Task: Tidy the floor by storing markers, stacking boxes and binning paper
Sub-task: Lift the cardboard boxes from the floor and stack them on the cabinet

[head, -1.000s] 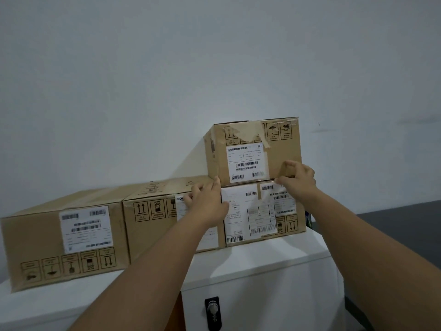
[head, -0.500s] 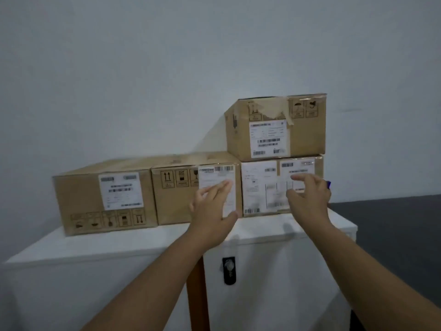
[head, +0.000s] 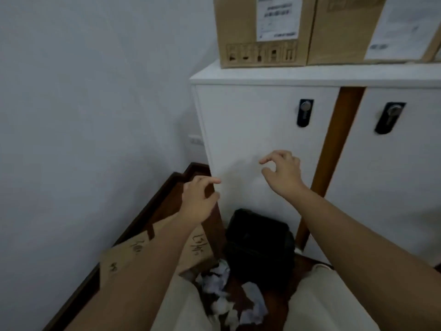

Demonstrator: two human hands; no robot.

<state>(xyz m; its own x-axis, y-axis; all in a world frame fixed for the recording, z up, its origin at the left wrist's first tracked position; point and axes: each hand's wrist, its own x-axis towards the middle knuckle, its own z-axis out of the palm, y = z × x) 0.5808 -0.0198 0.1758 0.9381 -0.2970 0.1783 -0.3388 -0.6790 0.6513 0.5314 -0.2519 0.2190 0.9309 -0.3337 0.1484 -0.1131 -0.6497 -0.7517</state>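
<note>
While two boxes (head: 260,32) sit on the cabinet (head: 250,75), crumpled paper (head: 226,304) and one box (head: 133,254) remain floored beside the bin (head: 260,240); my left hand (head: 198,199) and right hand (head: 282,173) hover loosely curled, empty.

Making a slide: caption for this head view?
Both empty hands, left and right, hover above crumpled paper beside a black bin.

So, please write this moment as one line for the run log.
left hand: empty, loosely curled | right hand: empty, loosely curled | crumpled paper: on floor | black bin: beside cabinet | phase: paper not yet binned
</note>
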